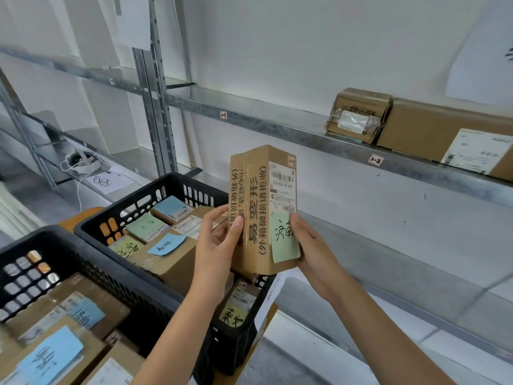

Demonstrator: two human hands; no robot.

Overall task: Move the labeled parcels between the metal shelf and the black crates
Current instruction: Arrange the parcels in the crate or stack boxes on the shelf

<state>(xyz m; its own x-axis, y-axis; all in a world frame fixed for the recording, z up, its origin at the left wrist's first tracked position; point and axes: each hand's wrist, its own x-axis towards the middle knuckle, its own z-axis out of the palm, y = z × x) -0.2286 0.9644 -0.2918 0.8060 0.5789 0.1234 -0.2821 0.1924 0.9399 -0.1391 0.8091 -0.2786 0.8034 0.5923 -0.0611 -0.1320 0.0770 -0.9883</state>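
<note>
Both left hand (219, 240) and right hand (313, 251) are clamping fingers on the centre-frame parcel (263, 195) at its lower end. Top-heavy, it is probably risking tipping.

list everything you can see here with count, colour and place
metal shelf: 1, grey, along the wall
shelf parcels: 2, brown, upper shelf right
black crates: 2, black, lower left
crate parcels: several, brown with coloured notes, inside crates
held parcel: 1, brown, green note, above far crate
white device: 1, white, lower shelf left
glasses: 1, dark, on paper beside it
left hand: 1, grips held parcel's left side
right hand: 1, grips its right side
</note>
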